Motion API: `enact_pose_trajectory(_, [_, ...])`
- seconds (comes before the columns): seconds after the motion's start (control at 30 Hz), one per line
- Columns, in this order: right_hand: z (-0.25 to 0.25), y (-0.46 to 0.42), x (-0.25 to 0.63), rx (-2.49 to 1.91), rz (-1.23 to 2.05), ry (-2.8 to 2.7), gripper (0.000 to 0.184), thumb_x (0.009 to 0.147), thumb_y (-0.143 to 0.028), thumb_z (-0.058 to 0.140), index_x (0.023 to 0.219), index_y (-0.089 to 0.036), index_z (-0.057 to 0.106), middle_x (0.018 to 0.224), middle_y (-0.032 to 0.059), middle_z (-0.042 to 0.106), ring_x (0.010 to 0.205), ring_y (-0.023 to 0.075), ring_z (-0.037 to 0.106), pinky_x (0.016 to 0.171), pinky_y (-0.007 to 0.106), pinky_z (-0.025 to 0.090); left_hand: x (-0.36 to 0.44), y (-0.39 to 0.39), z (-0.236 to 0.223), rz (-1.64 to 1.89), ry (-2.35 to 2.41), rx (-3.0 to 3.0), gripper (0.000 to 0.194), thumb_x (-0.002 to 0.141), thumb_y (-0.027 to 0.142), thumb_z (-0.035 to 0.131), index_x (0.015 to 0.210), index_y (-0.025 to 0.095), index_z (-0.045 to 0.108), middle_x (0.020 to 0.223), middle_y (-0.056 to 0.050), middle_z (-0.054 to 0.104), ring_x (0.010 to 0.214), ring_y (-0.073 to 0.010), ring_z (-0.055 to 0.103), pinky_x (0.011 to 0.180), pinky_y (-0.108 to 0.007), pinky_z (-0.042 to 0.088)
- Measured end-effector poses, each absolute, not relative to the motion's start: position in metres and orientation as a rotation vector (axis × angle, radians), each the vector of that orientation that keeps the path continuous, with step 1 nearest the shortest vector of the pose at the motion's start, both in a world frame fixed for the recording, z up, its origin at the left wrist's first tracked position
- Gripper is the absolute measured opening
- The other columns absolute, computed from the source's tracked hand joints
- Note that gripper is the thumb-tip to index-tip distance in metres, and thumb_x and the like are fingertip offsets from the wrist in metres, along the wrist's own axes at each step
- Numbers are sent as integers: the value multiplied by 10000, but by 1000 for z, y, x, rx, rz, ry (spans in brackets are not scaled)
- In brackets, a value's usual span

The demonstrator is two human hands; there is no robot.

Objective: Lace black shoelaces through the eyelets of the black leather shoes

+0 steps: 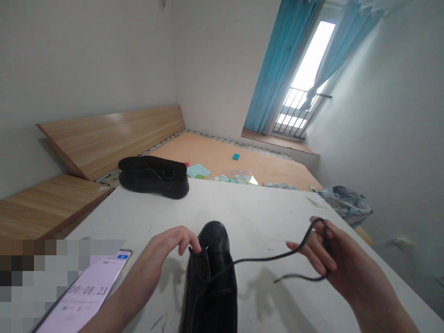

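Note:
A black leather shoe [218, 245] stands on the white table in front of me, its toe pointing away. With thumb and finger, my left hand [171, 245] grips the edge of the shoe's left eyelet flap [200, 264]. A dark shoelace [267, 258] runs from the shoe out to the right. My right hand [326, 254] holds that lace, which loops over its fingers, and the loose tip hangs to the left below the hand. The inside of the shoe is dark, and its heel is cut off by the lower frame edge.
Another black shoe [152, 178] with laces lies at the table's far left corner. A phone [86, 291] showing a timer is beside my left forearm. Beyond the white table [243, 208] is a bed [208, 150] with small packets. A plastic bag [347, 203] hangs at the right edge.

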State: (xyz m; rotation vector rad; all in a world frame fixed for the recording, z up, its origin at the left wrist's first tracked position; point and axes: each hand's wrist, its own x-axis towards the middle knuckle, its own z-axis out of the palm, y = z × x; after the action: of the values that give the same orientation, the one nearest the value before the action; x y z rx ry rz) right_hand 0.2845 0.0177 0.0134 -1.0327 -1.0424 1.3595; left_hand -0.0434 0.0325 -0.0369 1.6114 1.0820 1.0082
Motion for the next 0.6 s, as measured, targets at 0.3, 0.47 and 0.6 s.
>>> enact_pose_trajectory(0.3, [-10,13,242,-1421,1367,-1447,428,869,-615,568,812,-190,564,647,-42,423,548,97,355,462,195,278,-25,27,-43,309,1670,2001,286,925,387,360,728,226,491,673,-7,609,654,-219,593,588,-294,302])
enact_pose_trajectory(0.47, [-20,8,217,-1432,1170,-1871,308,955,-475,471,915,-205,615,935,60,644,894,219,573,786,327,461,-31,33,-52,406,1473,1901,363,921,415,346,642,214,462,659,-6,576,662,-204,550,601,-289,322])
enact_pose_trajectory(0.6, [-17,4,208,-1397,1113,-2002,237,947,-354,517,1126,-229,610,1037,60,651,907,214,589,810,333,470,-35,39,-47,618,1373,1697,404,860,503,406,571,221,392,559,43,418,572,-162,443,547,-262,313])
